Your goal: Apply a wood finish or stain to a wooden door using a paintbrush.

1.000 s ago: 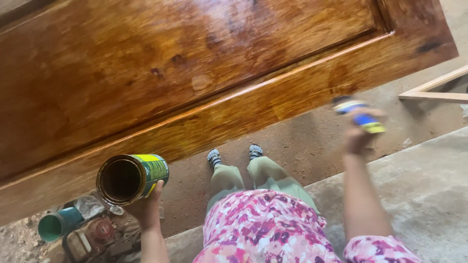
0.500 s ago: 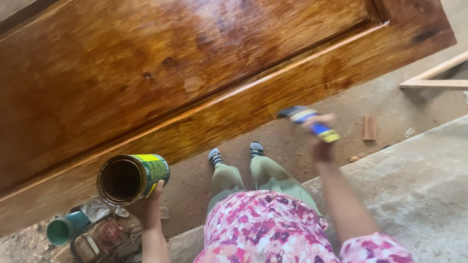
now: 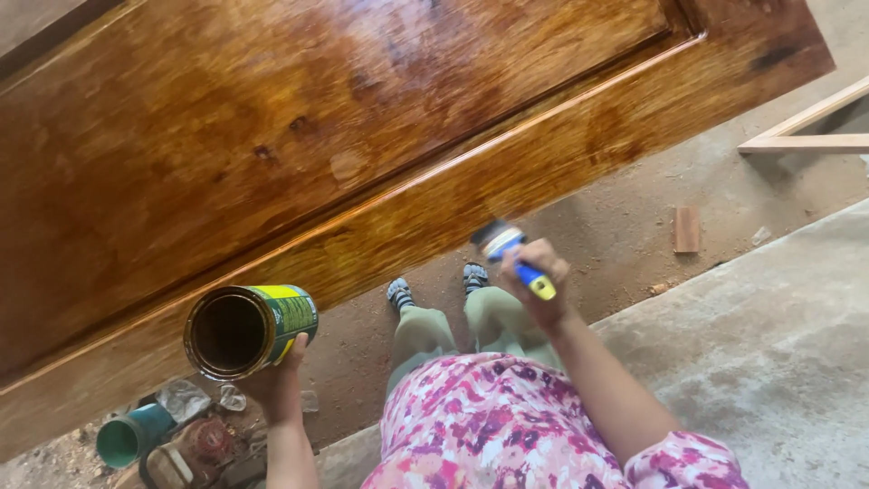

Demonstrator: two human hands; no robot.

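My left hand (image 3: 276, 380) is wrapped around an open tin (image 3: 249, 329) tilted toward me at the near left, while my right hand (image 3: 536, 281) grips a blue-handled brush (image 3: 511, 255) just below the door (image 3: 362, 154) edge.

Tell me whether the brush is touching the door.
Apart. The head view shows the brush in the right hand, below the door edge, over dirt.

Glossy stained brown wooden door panel (image 3: 344, 154). Left hand (image 3: 276, 376) holding open green-and-yellow metal can (image 3: 249, 330), tilted. Right hand (image 3: 539, 285) gripping blue-and-yellow-handled paintbrush (image 3: 511, 254) below the panel's edge. Teal plastic cup (image 3: 131, 436) on dirt floor (image 3: 625, 235).
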